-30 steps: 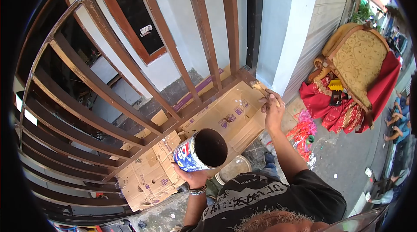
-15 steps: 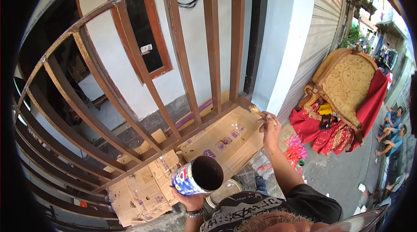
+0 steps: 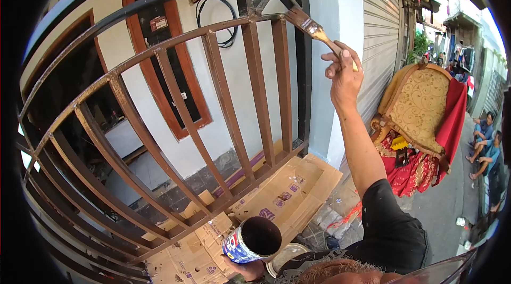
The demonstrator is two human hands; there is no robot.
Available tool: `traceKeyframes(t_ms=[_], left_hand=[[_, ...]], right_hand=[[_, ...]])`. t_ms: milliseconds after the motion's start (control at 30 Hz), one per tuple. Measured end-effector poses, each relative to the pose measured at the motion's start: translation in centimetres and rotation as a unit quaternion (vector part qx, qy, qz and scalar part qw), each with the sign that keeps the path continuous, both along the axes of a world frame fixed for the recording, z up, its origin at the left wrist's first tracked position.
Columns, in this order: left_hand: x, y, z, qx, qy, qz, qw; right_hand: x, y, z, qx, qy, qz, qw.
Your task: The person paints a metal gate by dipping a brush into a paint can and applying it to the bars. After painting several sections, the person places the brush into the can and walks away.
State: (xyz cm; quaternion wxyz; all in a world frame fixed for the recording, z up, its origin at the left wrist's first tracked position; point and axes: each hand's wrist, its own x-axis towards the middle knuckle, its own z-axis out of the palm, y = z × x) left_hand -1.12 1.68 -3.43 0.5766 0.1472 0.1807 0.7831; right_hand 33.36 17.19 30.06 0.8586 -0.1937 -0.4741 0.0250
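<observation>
My right hand (image 3: 346,73) is closed around the handle of a paintbrush (image 3: 314,29). Its brown-stained bristles are right at the end of the curved upper rail of a metal railing (image 3: 178,37), beside the dark corner post (image 3: 304,81). Brown paint coats the rails and bars, with bare golden patches on the left part. Low down, my left hand (image 3: 246,269) grips a blue and white can (image 3: 239,248) from the side, its fingers partly hidden. The can's mouth is dark inside and tilts toward me.
Flattened cardboard (image 3: 298,183) covers the floor under the railing. A pale round lid or bucket (image 3: 285,257) stands beside the can. A light-blue pillar (image 3: 330,60) borders the railing. To the right are a carved armchair (image 3: 423,95), red cloth (image 3: 407,177), and people (image 3: 483,148) sitting along the lane.
My right hand has lifted the brush from the railing's bottom corner to the upper rail by the post. The can in my left hand sits slightly lower and further right in view.
</observation>
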Motion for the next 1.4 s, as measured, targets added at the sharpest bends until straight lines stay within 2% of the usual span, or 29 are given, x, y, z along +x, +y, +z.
traceKeyframes(t_ms=[33, 100, 200, 233, 333, 467, 533, 600, 700, 867, 1000, 1067, 1133, 1200, 1333, 1400], left_hand=[[-0.2, 0.0, 0.2, -0.019, -0.021, -0.007, 1.0], [0.0, -0.3, 1.9, -0.056, 0.022, 0.016, 0.998], [-0.1, -0.2, 1.8, -0.029, 0.055, 0.015, 0.998], [-0.3, -0.1, 1.5, -0.007, 0.061, 0.009, 0.998], [-1.0, -0.3, 1.7, -0.012, 0.044, -0.005, 0.999], [-1.0, -0.2, 0.5, -0.005, 0.068, 0.01, 0.998], [0.1, -0.8, 3.2, -0.072, 0.109, 0.06, 0.99], [0.1, -1.2, 3.7, -0.094, 0.128, 0.077, 0.984], [-0.6, -1.2, 2.8, -0.07, 0.126, 0.073, 0.987], [-2.4, -1.6, -0.3, -0.009, 0.098, 0.036, 0.994], [-2.1, -2.8, 2.4, 0.019, 0.116, 0.006, 0.993], [-0.3, -3.5, 5.4, -0.049, 0.152, 0.091, 0.983], [-2.0, -3.3, 3.4, -0.002, 0.107, 0.038, 0.994], [-2.8, -3.5, 2.6, 0.013, 0.117, 0.043, 0.992], [-2.5, -3.8, 2.9, 0.023, 0.124, 0.06, 0.99], [-2.4, -4.1, 3.0, 0.015, 0.119, 0.061, 0.991]], right_hand=[[-0.4, 0.2, 0.7, 0.006, -0.003, 0.003, 1.0], [-1.4, 0.4, 1.4, 0.013, -0.011, 0.006, 1.0], [-2.2, 1.4, 1.3, 0.007, -0.038, 0.006, 0.999], [-2.4, 1.6, 1.4, -0.023, -0.052, -0.025, 0.998], [-1.2, 1.7, 1.4, -0.012, -0.023, -0.095, 0.995], [-2.7, 1.1, 0.9, 0.041, -0.03, -0.067, 0.996], [-3.9, 0.9, 0.8, 0.008, -0.074, -0.035, 0.997], [-2.8, 1.8, 1.0, -0.011, -0.05, -0.069, 0.996], [-2.0, 1.3, 0.8, 0.023, -0.031, -0.08, 0.996], [-4.1, 2.2, -0.3, 0.025, -0.082, -0.04, 0.995], [-3.9, 2.3, -0.7, 0.039, -0.052, -0.06, 0.996], [-4.7, 2.0, -0.8, 0.062, -0.053, -0.05, 0.995], [-4.8, 2.4, -1.0, 0.062, -0.091, -0.056, 0.992], [-4.7, 3.2, -1.0, 0.062, -0.096, -0.08, 0.99], [-4.2, 2.3, -1.2, 0.058, -0.031, -0.062, 0.996], [-4.6, 2.6, -1.4, 0.075, -0.057, -0.055, 0.994]])
